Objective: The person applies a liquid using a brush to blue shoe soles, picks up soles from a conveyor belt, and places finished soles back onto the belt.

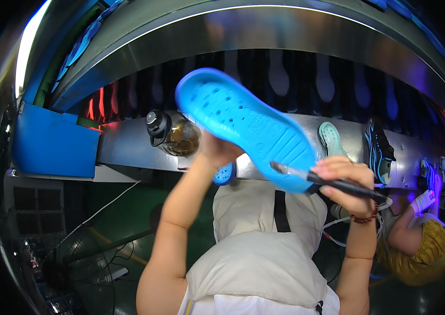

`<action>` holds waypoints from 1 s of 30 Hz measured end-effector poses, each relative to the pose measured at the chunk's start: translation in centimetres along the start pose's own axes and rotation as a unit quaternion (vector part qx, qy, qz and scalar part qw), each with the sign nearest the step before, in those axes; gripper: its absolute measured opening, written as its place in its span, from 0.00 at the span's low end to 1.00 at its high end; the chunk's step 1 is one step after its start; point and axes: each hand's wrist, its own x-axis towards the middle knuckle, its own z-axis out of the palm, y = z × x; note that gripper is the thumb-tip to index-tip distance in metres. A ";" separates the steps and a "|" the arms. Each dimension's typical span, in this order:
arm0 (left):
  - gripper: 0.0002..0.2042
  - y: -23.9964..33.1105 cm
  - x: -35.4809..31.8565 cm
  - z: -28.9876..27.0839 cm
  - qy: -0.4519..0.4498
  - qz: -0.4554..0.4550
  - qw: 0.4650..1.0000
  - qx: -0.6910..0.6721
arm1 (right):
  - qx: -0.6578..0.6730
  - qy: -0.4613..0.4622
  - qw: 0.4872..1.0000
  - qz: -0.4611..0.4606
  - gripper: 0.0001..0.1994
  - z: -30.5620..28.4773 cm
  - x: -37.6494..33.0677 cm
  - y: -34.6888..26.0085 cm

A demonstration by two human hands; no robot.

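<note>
Head view, entry one, scanning from the left.

A: What is sitting at the left of the frame?

B: A blue bin (54, 143) is hanging beside the metal conveyor ledge (128, 147), and a clear bottle with a dark cap (172, 135) is standing on that ledge. A floor fan (75, 268) is showing lower down.

A: And the hands?

B: The left hand (216, 149) is gripping the blue shoe sole (246, 128) from underneath, fingers wrapped around its narrow end, holding it raised and tilted, tread side facing the camera, in front of the ledge. The right hand (346, 184) is closing its fingers around a dark-handled brush (327, 182), with the bristle tip touching the sole's lower right edge.

A: How far along is the brushing, judging by the surface?

B: I am judging it as in hand, not finished: the brush is working at one edge only. I cannot tell whether any coating is lying on the tread, since no sheen or colour change is showing.

A: Anything further right?

B: A pale green sole (331, 139) and a black and blue sole (379, 149) are resting on the ledge. A co-worker's gloved hand (424, 201) is reaching up at the far right.
</note>
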 end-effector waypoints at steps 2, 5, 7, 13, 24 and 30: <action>0.41 -2.7 2.2 1.1 -0.040 -0.041 0.998 -0.002 | 0.019 0.066 0.996 0.063 0.11 1.3 0.3 2.0; 0.45 -5.0 3.2 0.3 0.046 -0.029 0.998 -0.031 | 0.064 0.120 0.971 0.196 0.10 2.1 1.5 4.1; 0.45 -5.5 3.6 0.4 0.094 -0.008 0.995 0.010 | -0.065 0.115 0.985 0.114 0.09 3.2 1.9 4.9; 0.44 -3.3 2.3 0.8 0.142 0.067 0.987 0.043 | -0.188 -0.130 0.972 -0.059 0.07 4.2 0.1 0.3; 0.44 -1.3 1.4 3.0 0.100 0.123 0.985 0.065 | 0.026 -0.069 0.997 -0.006 0.11 3.1 1.2 0.1; 0.45 -0.3 2.0 4.7 0.045 0.101 0.991 0.069 | -0.044 -0.110 0.992 -0.053 0.13 3.3 0.6 0.4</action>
